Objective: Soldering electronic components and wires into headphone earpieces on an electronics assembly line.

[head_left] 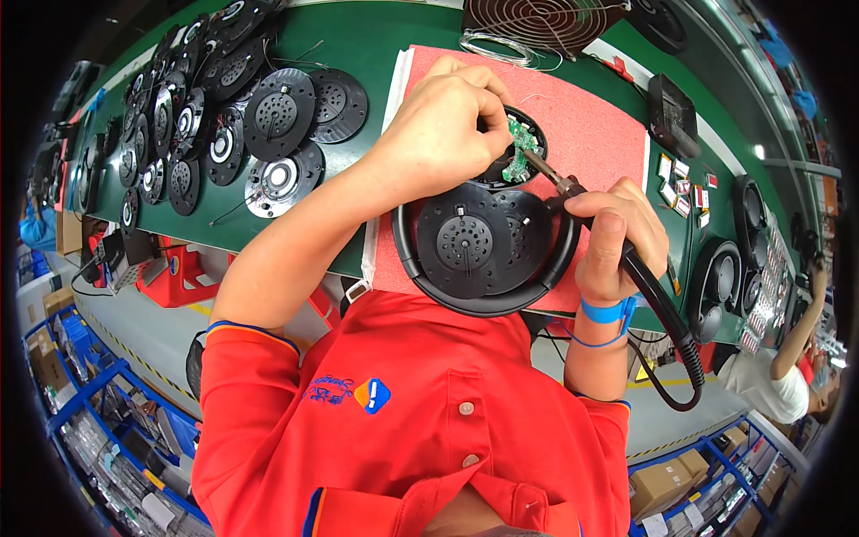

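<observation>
My right hand (pixel 622 237), with a blue wrist strap (pixel 608 311), grips a black soldering iron (pixel 646 273). Its metal tip points left and rests at or just above a green circuit board (pixel 517 161). The board lies in a round black housing (pixel 540 134). Over that housing's left side, my left hand (pixel 447 121) is closed in a pinch; whatever it holds is hidden by the fingers. Nearer to me, a black curved frame (pixel 488 306) surrounds two overlapping black perforated discs (pixel 463 243). All of this sits on a pink foam mat (pixel 591 116).
Many black discs (pixel 279 115) are piled on the green table (pixel 376 36) at left. A fan grille (pixel 537 20) and coiled wire (pixel 501 52) stand at the back. At right are small packs (pixel 682 190), a black tray (pixel 673 116), more frames (pixel 714 282) and another person (pixel 774 380).
</observation>
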A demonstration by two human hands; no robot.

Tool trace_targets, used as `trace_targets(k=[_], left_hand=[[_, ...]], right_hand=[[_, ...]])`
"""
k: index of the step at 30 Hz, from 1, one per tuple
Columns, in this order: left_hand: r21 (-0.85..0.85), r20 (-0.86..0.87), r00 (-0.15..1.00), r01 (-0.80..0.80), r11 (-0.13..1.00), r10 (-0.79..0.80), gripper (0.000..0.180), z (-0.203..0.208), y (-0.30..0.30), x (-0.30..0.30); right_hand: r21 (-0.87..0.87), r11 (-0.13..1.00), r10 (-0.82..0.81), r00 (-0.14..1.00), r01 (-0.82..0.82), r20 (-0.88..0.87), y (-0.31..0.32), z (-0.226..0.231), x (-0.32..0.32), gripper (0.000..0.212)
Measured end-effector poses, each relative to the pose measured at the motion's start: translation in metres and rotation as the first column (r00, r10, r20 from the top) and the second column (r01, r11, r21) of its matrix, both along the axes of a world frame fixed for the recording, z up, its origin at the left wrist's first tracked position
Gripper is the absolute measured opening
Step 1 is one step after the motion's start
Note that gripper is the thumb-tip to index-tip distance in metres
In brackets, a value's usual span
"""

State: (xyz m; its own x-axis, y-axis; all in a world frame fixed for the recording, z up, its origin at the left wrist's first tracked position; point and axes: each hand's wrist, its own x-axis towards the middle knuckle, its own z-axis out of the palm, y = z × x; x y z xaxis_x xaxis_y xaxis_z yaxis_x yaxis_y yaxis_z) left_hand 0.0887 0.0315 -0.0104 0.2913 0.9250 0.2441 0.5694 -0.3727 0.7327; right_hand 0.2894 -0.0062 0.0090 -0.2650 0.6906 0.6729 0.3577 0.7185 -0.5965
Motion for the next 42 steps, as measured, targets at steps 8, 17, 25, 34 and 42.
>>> trace_targets(k=[8, 17, 25, 34, 42], left_hand=[[-0.002, -0.002, 1.000, 0.002, 1.000, -0.002, 0.006, 0.000, 0.000, 0.000], [-0.019, 0.005, 1.000, 0.009, 1.000, -0.009, 0.006, -0.001, 0.000, 0.000], [-0.089, -0.024, 0.997, 0.064, 0.994, -0.067, 0.008, 0.004, 0.005, -0.003], [-0.067, -0.052, 0.993, 0.098, 0.993, -0.101, 0.009, 0.005, 0.007, -0.004], [-0.085, -0.027, 0.994, 0.106, 0.991, -0.109, 0.009, 0.007, 0.006, -0.005]], right_hand=[[-0.009, 1.000, -0.016, 1.000, 0.016, 0.015, -0.004, 0.002, -0.003, 0.035], [0.065, 0.998, 0.018, 0.998, -0.014, -0.061, 0.001, -0.004, 0.003, 0.020], [0.008, 1.000, -0.028, 0.999, 0.028, -0.017, -0.005, 0.002, 0.001, 0.036], [0.001, 1.000, 0.009, 1.000, -0.009, -0.018, -0.004, 0.001, 0.000, 0.030], [0.015, 1.000, 0.015, 1.000, -0.015, -0.017, -0.004, 0.001, 0.000, 0.026]])
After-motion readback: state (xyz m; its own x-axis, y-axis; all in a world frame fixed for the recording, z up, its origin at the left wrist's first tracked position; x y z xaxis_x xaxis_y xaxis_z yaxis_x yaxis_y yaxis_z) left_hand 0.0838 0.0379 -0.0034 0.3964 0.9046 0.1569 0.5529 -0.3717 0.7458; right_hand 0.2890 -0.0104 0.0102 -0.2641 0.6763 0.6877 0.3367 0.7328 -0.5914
